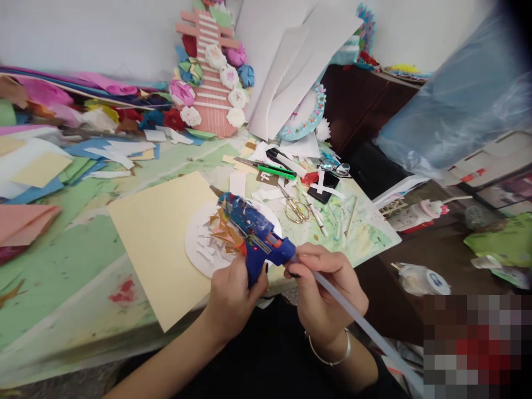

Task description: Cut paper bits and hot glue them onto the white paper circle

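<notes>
My left hand (pixel 233 296) is wrapped round the handle of a blue hot glue gun (pixel 245 216), whose nozzle points up and to the left. A small red light shows on the gun's side. At the gun's rear end, my right hand (pixel 332 285) pinches a long translucent glue stick (pixel 357 316) between thumb and fingers. The stick's front end sits at the back of the gun, and its tail runs down to the lower right. Under the gun lies a white round disc (pixel 195 255) with brown and white paper scraps on it. A cream paper sheet (pixel 153 238) is beside the disc.
Gold-handled scissors (pixel 297 210), a green utility knife (pixel 276 170), a black phone (pixel 325 187) and glasses (pixel 334 167) lie behind the disc. A pink paper guitar with flowers (pixel 211 94) leans at the back. Coloured paper (pixel 37 166) covers the left side.
</notes>
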A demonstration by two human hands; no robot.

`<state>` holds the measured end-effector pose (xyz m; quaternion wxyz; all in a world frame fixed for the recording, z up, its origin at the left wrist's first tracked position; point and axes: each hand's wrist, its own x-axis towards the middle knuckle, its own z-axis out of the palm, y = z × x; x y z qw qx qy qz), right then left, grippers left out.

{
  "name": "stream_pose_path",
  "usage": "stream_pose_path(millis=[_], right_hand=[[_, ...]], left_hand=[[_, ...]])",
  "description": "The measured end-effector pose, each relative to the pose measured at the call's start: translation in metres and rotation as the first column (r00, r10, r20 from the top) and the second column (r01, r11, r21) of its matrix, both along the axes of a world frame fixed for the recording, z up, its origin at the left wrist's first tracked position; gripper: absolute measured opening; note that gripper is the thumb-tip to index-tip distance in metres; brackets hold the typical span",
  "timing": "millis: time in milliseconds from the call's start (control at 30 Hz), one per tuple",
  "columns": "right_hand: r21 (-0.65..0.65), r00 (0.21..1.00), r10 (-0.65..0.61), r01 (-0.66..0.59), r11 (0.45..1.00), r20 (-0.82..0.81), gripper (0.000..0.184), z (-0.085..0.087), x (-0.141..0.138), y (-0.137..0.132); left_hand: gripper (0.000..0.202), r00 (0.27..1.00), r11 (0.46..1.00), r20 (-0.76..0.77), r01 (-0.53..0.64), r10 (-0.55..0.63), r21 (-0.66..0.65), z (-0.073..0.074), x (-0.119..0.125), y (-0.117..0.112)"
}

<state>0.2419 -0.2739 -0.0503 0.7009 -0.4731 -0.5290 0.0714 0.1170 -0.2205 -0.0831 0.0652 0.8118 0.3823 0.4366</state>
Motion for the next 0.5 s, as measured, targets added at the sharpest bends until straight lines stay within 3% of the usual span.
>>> stream_pose_path(millis=[100,200,333,500], right_hand=[[0.016,0.999,0.015,-0.016,1.0,0.04,0.019,-0.0022,0.0015,-0.0019],[0.012,0.998,0.022,-0.023,1.0,0.06,0.022,-0.0026,0.0009,-0.0033],[0.006,0.996,-0.027,0.027,1.0,0.088,0.027,-0.0033,-0.002,-0.0017],[-0.042,0.999,0.003,-0.004,0.999,-0.037,0.029,-0.0027,-0.002,0.001]], left_hand=[[0.02,1.0,0.998,-0.02,-0.002,0.004,0.057,0.0003,0.0006,0.0012],[0.019,1.0,1.0,0.006,-0.016,0.016,0.006,0.0009,0.0004,0.0018],[0.015,0.992,0.974,0.122,0.044,-0.017,-0.224,0.0013,-0.0002,0.001],[0.017,0.946,0.837,0.323,0.198,-0.027,-0.51,-0.0003,0.0023,-0.0016]])
